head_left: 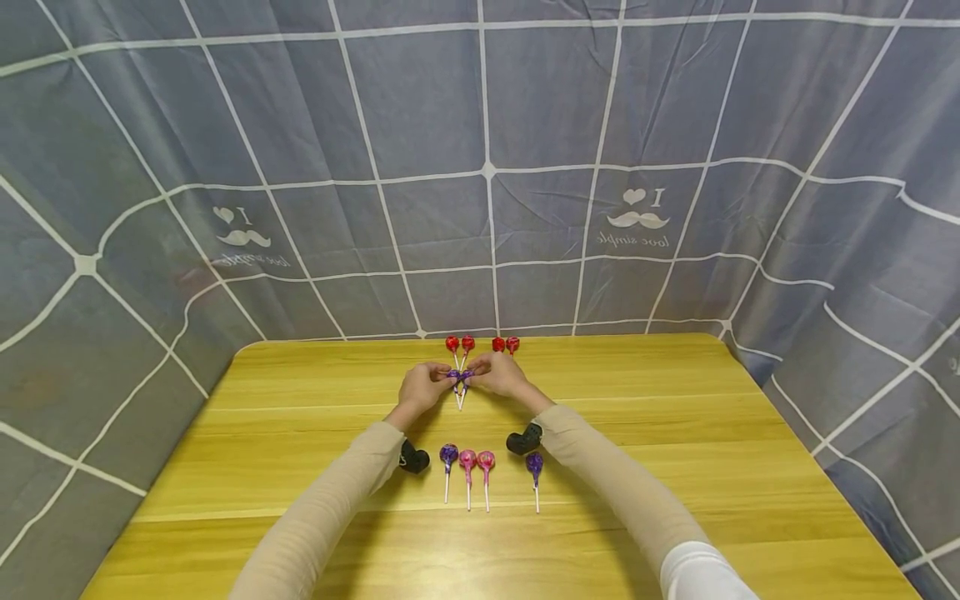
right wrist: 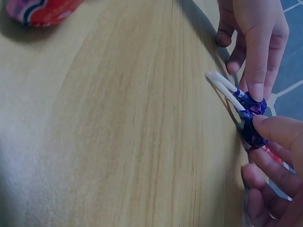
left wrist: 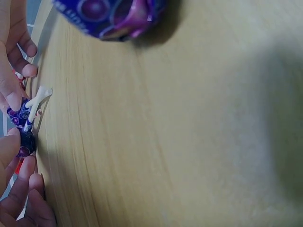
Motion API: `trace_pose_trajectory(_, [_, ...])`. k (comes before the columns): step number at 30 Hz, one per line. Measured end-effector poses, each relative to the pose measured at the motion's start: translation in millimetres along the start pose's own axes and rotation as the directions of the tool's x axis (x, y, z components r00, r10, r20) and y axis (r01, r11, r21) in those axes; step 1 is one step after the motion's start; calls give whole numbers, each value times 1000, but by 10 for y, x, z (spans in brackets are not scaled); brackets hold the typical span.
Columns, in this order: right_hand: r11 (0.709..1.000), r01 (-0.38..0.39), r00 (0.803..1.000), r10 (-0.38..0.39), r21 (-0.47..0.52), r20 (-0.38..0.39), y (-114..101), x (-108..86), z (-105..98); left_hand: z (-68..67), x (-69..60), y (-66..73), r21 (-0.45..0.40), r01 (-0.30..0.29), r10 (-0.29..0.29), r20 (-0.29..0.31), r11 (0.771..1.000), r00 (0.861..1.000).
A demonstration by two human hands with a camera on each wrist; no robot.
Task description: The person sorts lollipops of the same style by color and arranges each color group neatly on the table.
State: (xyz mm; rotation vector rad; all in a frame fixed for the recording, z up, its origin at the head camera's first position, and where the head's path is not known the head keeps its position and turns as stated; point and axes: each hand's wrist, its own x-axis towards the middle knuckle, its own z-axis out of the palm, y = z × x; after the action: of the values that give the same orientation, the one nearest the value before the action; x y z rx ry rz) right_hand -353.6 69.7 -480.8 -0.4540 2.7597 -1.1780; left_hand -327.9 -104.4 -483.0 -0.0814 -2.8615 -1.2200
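In the head view my left hand [head_left: 422, 388] pinches a purple-wrapped lollipop [right wrist: 256, 107] by its head, between thumb and fingertips. Facing it, my right hand [head_left: 498, 372] pinches a second purple lollipop [right wrist: 254, 137] the same way. The two heads are side by side, and their white sticks [left wrist: 34, 105] slant toward me and come together at the ends. Just beyond them lie two red lollipops [head_left: 452, 342] with their sticks converging toward my hands. Another pair of red lollipops [head_left: 512, 343] lies behind my right hand, sticks mostly hidden by it.
Nearer on the wooden table [head_left: 315, 467] lie a purple lollipop [head_left: 448, 453], two pink lollipops [head_left: 486, 460] and another purple lollipop [head_left: 534, 464] farther right. Black wrist cameras [head_left: 524, 440] hang inside both forearms. A grey gridded cloth [head_left: 427, 225] surrounds the table's back and sides.
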Motion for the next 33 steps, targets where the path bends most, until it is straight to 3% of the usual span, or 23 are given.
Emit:
trace_pose_trajectory(21, [999,2,1000,-3,-38,-6,21,-86,-91,-65,-84,-42,-22,-7,7,-16,1000,1000])
trace_pose_trajectory(27, [999,34,999,-35,-39,-37,49,-199,-201,-161,-179,-57,-20,-34,33,-51,999,998])
trace_pose_trajectory(33, [999,35,998,-36,-23,-53,121,-339,-315,-247,-292,-55,-45,-61,60,-30,997,998])
